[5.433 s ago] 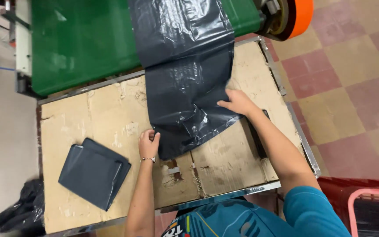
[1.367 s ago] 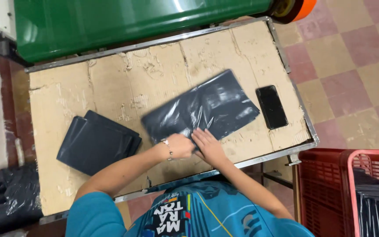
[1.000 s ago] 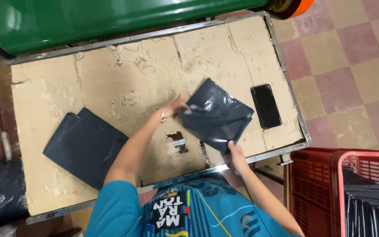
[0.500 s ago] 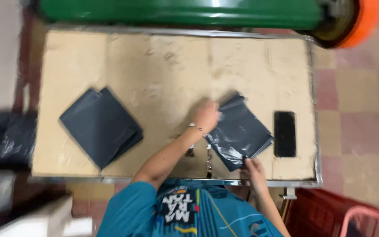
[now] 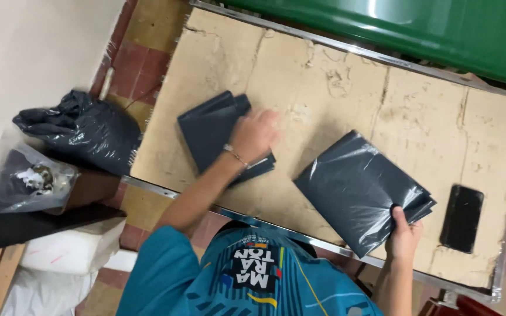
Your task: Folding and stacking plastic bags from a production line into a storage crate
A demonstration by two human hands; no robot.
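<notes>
We're pinching the folded bag (image 5: 361, 190) by its 4 o'clock corner with right hand (image 5: 404, 233), left hand (image 5: 254, 134) lying flat, fingers spread on the stack (image 5: 209, 126) at 9 o'clock; best keeping folds aligned, edges square.

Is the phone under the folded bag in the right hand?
No. The black phone lies bare on the worn tabletop, beside the folded dark bag gripped by the right hand.

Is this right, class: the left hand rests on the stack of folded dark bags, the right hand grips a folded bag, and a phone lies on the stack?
One detail is wrong. The phone lies on the worn tabletop right of the folded bag held by the right hand, not on the stack under the left hand. The head view shows it.
</notes>
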